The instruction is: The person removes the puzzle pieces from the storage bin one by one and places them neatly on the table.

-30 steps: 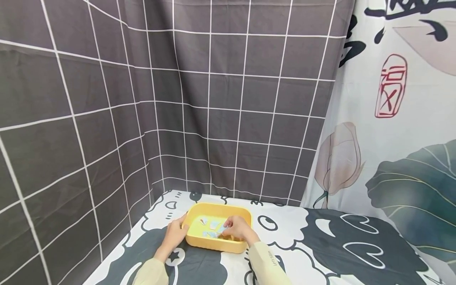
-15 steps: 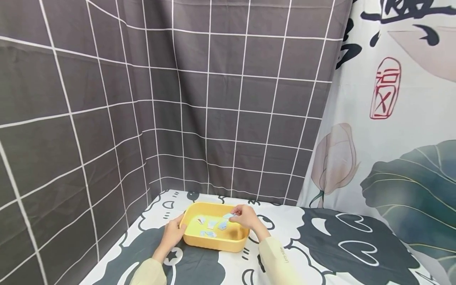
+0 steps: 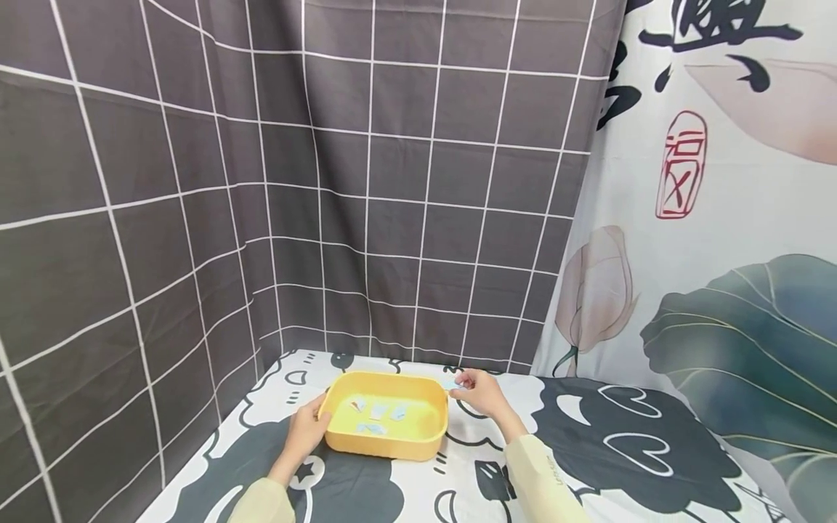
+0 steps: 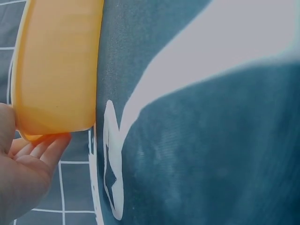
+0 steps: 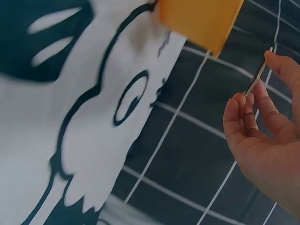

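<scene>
A yellow rectangular tub stands on the patterned cloth. My left hand grips its left end, with the thumb at the rim; in the left wrist view the other fingers reach round the end of the tub. Just beyond the right rim, my right hand pinches a thin, flat, light-blue piece between thumb and fingers. Seen nearly edge-on in the right wrist view, that piece looks like a thin board. Several small flat pale-blue and white pieces lie on the tub's floor.
A black-and-white cartoon cloth covers the table. Behind and to the left hangs a dark curtain with white grid lines. A white curtain printed with flowers hangs at the right.
My right hand has come up out of the tub with the light-blue piece and moved right, past the rim. My left hand keeps its grip on the tub. The head view has turned slightly right.
</scene>
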